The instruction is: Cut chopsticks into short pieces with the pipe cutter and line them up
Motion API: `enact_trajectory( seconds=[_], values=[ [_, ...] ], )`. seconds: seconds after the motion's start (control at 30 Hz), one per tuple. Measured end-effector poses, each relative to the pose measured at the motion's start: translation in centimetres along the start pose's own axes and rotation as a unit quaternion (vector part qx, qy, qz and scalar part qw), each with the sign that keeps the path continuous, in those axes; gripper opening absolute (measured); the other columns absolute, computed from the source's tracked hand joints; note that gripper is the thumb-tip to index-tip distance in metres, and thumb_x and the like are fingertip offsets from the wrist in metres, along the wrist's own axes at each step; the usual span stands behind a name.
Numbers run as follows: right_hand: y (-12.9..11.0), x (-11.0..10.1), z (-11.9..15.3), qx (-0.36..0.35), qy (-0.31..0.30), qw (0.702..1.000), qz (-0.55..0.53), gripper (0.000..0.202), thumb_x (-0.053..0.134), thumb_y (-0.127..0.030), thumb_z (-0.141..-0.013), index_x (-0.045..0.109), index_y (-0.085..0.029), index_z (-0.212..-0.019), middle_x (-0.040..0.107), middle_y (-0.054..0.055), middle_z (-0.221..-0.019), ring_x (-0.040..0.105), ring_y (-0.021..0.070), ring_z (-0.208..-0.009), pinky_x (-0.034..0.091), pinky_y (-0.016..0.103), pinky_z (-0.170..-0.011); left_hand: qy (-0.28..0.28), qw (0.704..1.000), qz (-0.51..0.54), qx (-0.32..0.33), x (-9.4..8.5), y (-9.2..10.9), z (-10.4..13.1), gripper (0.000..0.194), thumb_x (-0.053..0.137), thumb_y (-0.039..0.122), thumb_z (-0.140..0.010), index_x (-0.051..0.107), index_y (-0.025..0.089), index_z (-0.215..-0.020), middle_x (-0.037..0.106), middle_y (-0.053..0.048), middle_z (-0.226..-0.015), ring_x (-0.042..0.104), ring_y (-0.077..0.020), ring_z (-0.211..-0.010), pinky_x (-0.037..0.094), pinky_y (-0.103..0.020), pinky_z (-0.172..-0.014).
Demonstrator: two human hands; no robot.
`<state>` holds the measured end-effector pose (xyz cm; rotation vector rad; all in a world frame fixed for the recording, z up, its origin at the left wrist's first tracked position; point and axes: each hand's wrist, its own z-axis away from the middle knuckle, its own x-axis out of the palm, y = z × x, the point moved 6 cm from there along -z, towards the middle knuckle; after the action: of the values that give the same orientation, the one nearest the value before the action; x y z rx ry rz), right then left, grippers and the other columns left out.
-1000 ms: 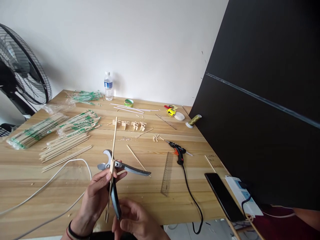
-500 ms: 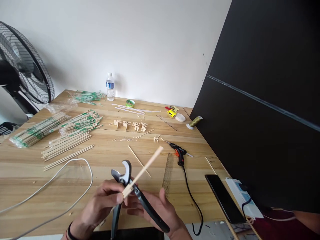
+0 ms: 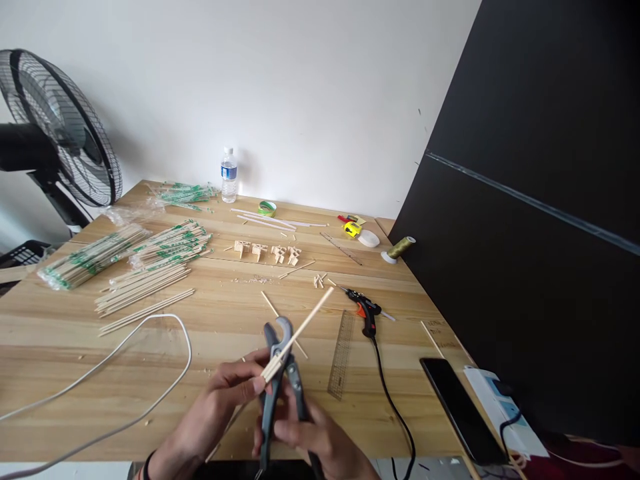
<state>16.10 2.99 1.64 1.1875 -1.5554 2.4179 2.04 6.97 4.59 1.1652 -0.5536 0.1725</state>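
Between the thumb and fingers of my left hand [image 3: 225, 393] are thin wooden sticks [image 3: 274, 365], a short bundle with one longer stick reaching up and right. My right hand [image 3: 323, 433] is wrapped round the dark handles of the pruning shears [image 3: 270, 413], which stand nearly upright with the hooked jaw at the top. The sticks cross in front of the shears just below the jaw. A loose stick [image 3: 270, 303] lies on the table behind the jaw. To the right of the shears is a clear ruler [image 3: 341, 357].
A hot glue gun [image 3: 365, 307] lies at right, its cord running to the front. Beyond are a phone [image 3: 460, 410] and a power strip [image 3: 505, 407]. Small stick assemblies [image 3: 260, 251] stand mid-table. Stick bundles [image 3: 95, 257] and a white cable [image 3: 187, 340] lie left.
My right hand has gone from an open palm under the shears to a grip on their handles. The shears have turned more upright. The camera view has shifted slightly left.
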Motion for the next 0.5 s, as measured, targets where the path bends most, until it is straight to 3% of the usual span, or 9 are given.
enact_trajectory(
  seconds=[0.07,0.1,0.17,0.27,0.4,0.5],
  values=[
    [-2.1,-1.7,0.8,-0.046,0.070,0.993,0.082,0.044,0.075,-0.041,-0.090,0.063,-0.018,-0.126,0.070,0.011,-0.106,0.068,0.0275,-0.095,0.050,0.047,-0.091,-0.025,0.998,-0.065,0.002,-0.4,0.3,-0.3,0.019,0.078,0.035,-0.087,0.084,0.018,-0.081,0.075,-0.016,-0.123,0.066,-0.0343,-0.122,0.051,-0.038,-0.104],
    [-3.1,-2.4,1.3,-0.048,0.099,0.985,0.135,0.046,0.075,-0.041,-0.091,0.063,-0.020,-0.130,0.069,0.012,-0.114,0.067,0.0284,-0.101,0.049,0.048,-0.095,-0.038,0.994,-0.101,-0.006,-0.7,0.5,-0.4,0.024,0.073,0.039,-0.092,0.084,0.019,-0.088,0.076,-0.016,-0.120,0.068,-0.0327,-0.118,0.052,-0.037,-0.101],
    [-5.4,-3.6,2.3,-0.055,0.156,0.954,0.250,0.044,0.072,-0.041,-0.094,0.063,-0.022,-0.133,0.067,0.014,-0.125,0.064,0.0299,-0.113,0.043,0.050,-0.106,-0.040,0.987,-0.154,-0.015,-1.5,0.8,-0.5,0.033,0.066,0.047,-0.096,0.082,0.018,-0.097,0.079,-0.014,-0.094,0.074,-0.0285,-0.089,0.056,-0.034,-0.080],
    [-7.7,-3.9,3.1,-0.053,0.191,0.884,0.423,0.036,0.068,-0.039,-0.096,0.065,-0.021,-0.127,0.070,0.013,-0.121,0.064,0.0318,-0.116,0.042,0.049,-0.108,-0.038,0.973,-0.230,-0.002,-1.7,1.4,-0.4,0.041,0.062,0.054,-0.097,0.079,0.018,-0.090,0.068,-0.006,-0.064,0.062,-0.0176,-0.056,0.042,-0.025,-0.054],
    [-8.7,-3.1,2.8,-0.073,0.224,0.797,0.556,0.031,0.062,-0.034,-0.098,0.061,-0.024,-0.127,0.070,0.011,-0.123,0.065,0.0300,-0.116,0.049,0.045,-0.103,-0.023,0.957,-0.289,0.033,-1.1,1.8,0.0,0.044,0.058,0.056,-0.098,0.076,0.018,-0.085,0.063,-0.001,-0.062,0.055,-0.0135,-0.053,0.041,-0.024,-0.056],
    [-8.2,-2.1,1.9,-0.098,0.190,0.763,0.610,0.037,0.059,-0.017,-0.094,0.056,-0.025,-0.130,0.067,0.009,-0.127,0.065,0.0271,-0.119,0.051,0.042,-0.104,-0.018,0.946,-0.320,0.047,-1.0,1.4,0.3,0.044,0.055,0.056,-0.100,0.075,0.019,-0.086,0.067,-0.002,-0.070,0.056,-0.0120,-0.053,0.043,-0.023,-0.058]
  ],
)
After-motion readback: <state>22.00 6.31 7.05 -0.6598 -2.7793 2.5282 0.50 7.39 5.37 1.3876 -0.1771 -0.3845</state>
